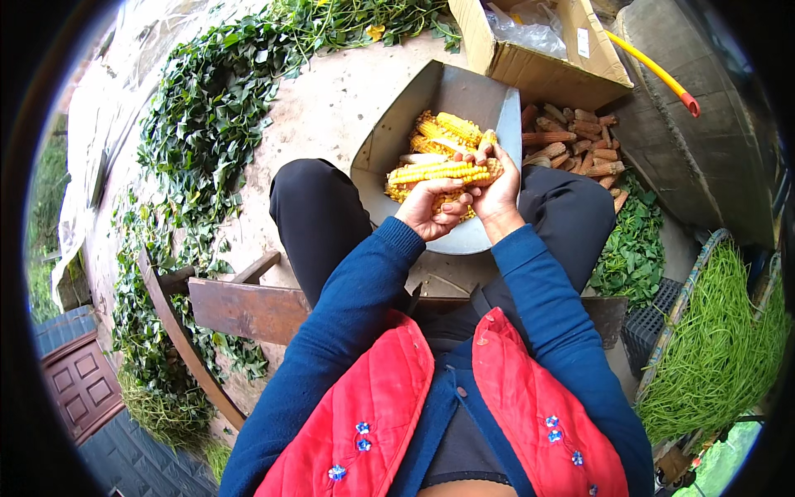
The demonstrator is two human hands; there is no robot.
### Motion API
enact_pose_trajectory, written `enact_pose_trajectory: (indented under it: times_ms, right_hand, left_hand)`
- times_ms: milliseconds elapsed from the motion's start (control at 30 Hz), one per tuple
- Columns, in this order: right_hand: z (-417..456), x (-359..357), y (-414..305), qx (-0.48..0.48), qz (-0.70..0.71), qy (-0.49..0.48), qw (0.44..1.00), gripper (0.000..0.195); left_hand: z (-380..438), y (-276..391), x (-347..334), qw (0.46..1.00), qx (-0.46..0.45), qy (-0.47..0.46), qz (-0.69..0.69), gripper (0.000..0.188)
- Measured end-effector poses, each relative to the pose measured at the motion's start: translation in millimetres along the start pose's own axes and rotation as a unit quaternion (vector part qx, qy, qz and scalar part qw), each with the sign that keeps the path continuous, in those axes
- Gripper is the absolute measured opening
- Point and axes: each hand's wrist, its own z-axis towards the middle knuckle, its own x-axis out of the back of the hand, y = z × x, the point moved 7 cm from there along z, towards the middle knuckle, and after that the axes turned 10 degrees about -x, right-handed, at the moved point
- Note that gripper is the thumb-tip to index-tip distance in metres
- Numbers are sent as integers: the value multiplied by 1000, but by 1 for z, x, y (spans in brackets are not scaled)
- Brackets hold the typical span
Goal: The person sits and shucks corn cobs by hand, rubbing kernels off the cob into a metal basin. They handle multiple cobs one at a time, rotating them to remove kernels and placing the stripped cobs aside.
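A corn cob [438, 174] lies sideways across my hands, with rows of yellow kernels on its left part and a paler, bare-looking right end. My left hand [435, 208] grips it from below, thumb along its near side. Around the right end curl the fingers of my right hand [502, 192]. Both hands are over a grey metal scoop-shaped bin [463, 242] between my knees. Inside the bin, more yellow corn cobs [456, 127] are heaped beyond my hands, and loose kernels show below them. My fingers partly hide the cob's underside.
Stripped cobs [577, 140] are piled right of the bin, below a cardboard box [559, 74] holding clear plastic. A yellow pipe with a red end [667, 77] juts out nearby. Leafy vines [205, 105] spread at left. A wooden bench [248, 310] is under me; cut grass [714, 348] fills a basket at right.
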Motion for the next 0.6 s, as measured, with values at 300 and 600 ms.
enact_pose_trajectory:
  times_ms: [300,600]
  right_hand:
    - [4,18,2,14,-2,71,997,25]
    - [3,9,13,30,38,62,997,20]
  left_hand:
    - [0,4,-8,991,-94,15,90,44]
    - [6,7,7,960,-183,92,190,25]
